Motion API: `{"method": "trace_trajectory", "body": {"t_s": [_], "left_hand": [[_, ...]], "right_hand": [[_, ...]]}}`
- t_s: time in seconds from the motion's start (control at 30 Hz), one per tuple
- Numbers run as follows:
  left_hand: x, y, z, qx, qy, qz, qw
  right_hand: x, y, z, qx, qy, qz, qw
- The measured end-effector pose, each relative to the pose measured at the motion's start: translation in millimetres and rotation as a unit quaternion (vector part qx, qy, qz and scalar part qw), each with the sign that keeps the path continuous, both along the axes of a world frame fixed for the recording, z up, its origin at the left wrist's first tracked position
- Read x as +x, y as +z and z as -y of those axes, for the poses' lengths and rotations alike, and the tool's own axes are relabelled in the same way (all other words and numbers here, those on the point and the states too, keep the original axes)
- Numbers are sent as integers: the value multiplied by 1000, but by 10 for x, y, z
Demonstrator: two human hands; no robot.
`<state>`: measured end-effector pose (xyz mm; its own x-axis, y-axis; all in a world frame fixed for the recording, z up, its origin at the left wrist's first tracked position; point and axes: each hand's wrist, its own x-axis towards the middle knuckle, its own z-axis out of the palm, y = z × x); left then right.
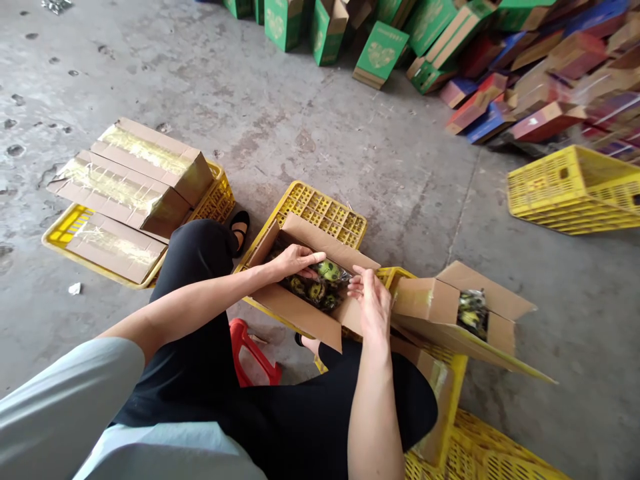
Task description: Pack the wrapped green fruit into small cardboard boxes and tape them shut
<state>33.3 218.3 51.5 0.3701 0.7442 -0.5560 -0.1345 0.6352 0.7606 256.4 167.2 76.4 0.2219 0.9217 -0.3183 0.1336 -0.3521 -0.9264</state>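
My left hand reaches into an open cardboard box, its thumb and fingers closed on a green fruit in clear plastic wrap. More dark-patterned, yellow-green wrapped pieces lie below it in the box. My right hand hovers at the box's right end, close to the wrap's edge, with its fingers loosely bent and apart. The box rests on an upturned yellow crate between my knees.
To the right, a second open carton holds wrapped fruit. Taped cartons fill a yellow crate at left. A red stool is beneath me. Green boxes and another yellow crate stand farther off.
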Motion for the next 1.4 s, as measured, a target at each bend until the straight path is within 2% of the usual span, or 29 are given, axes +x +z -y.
{"method": "trace_trajectory", "body": {"t_s": [0.07,0.17,0.27,0.37,0.47,0.53,0.6,0.7,0.77,0.83,0.93,1.03,1.13,1.3,1.4], "left_hand": [[-9,2,1,-8,3,0,1000],[-13,13,6,-8,-6,-2,1000],[0,13,13,1,-25,-16,1000],[10,-18,1,20,-46,-38,998],[-26,-74,-44,113,-71,-134,982],[-74,-118,-77,228,-95,-234,940],[-120,-163,-89,331,-142,-306,881],[-155,-231,-54,431,-235,-336,804],[-157,-271,-9,472,-279,-352,759],[-153,-303,34,481,-313,-382,724],[-148,-334,76,468,-349,-421,695],[-140,-356,93,466,-352,-434,686],[-120,-366,84,452,-345,-441,695],[-119,-285,14,413,-311,-397,758],[-201,-152,-67,402,-293,-387,776]], "right_hand": [[10,-5,-1,13,33,8,999],[-9,-44,4,-9,74,-25,997],[-37,-83,10,-28,69,-49,996],[-27,-102,8,-21,46,-30,998],[42,-117,1,-8,18,20,1000],[108,-130,-2,7,-2,54,998],[166,-139,-2,22,-17,77,997],[209,-136,1,34,-17,108,993],[209,-128,5,36,-5,128,991],[202,-124,9,35,5,140,990],[188,-121,12,32,16,144,989],[167,-101,9,21,17,142,990],[139,-76,5,14,20,162,986],[101,-132,-2,22,66,194,979],[71,-179,-12,21,86,189,978]]}}
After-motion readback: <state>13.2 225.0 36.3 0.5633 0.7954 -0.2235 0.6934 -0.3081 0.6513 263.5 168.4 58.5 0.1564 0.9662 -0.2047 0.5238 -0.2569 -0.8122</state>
